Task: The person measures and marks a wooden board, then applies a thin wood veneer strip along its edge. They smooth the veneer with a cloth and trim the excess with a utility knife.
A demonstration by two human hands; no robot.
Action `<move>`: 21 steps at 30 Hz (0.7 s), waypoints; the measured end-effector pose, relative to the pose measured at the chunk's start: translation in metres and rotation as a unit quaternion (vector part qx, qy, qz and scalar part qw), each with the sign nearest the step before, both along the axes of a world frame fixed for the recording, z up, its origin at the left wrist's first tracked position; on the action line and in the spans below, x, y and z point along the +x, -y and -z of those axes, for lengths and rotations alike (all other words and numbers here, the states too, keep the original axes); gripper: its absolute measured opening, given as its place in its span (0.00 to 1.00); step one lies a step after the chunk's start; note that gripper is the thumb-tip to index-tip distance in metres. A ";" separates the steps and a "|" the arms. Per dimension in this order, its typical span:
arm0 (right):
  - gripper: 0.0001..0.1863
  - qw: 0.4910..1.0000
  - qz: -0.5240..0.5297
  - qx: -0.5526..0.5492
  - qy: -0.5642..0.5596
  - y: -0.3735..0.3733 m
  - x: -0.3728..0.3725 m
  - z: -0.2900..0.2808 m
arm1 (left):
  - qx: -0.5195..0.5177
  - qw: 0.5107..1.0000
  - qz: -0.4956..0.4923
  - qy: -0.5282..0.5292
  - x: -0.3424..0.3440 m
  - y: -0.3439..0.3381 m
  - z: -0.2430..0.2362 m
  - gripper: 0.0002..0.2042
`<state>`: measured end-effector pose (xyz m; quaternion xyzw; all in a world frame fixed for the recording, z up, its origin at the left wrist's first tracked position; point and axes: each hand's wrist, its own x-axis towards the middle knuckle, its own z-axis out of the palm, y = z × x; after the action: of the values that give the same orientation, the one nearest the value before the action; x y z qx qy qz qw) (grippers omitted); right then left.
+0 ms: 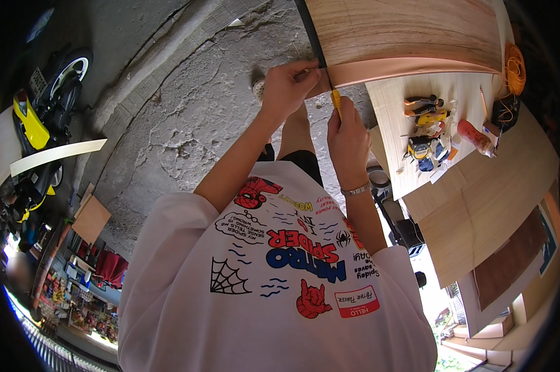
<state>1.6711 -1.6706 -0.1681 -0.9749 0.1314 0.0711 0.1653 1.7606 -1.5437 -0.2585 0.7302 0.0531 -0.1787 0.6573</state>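
A wood-grain panel (404,31) lies at the top, with a dark edge (309,31) down its left side. Along its near side runs a smooth brown strip (410,68). At the near left corner, my left hand (290,88) is closed in a pinch on the brown strip's end. My right hand (349,139) wraps round a slim yellow-handled tool (336,99). Its thin dark tip points up against the corner, close to my left fingers; whether it is a knife or a screwdriver does not show.
To the right, a pale wooden board (404,130) bears pliers (424,105), a tape measure (418,147), a red bottle (475,137) and a pencil (483,102). An orange cord coil (514,68) lies beyond. A yellow-and-black motorcycle (32,124) stands left on rough concrete (181,124).
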 end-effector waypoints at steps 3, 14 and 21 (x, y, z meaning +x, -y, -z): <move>0.14 0.999 0.013 0.034 -0.025 0.001 -0.002 -0.003 | -0.007 1.000 -0.004 -0.014 0.000 0.001 0.001 0.16; 0.14 0.997 0.034 0.059 -0.026 0.002 -0.015 -0.004 | -0.055 0.997 -0.025 -0.037 -0.003 0.003 0.010 0.17; 0.16 0.999 0.013 0.039 0.012 0.005 -0.026 0.006 | 0.002 1.000 0.000 -0.021 -0.003 -0.001 0.010 0.16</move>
<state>1.6446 -1.6759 -0.1740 -0.9665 0.1395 0.0623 0.2062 1.7575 -1.5427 -0.2685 0.7274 0.0673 -0.1944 0.6547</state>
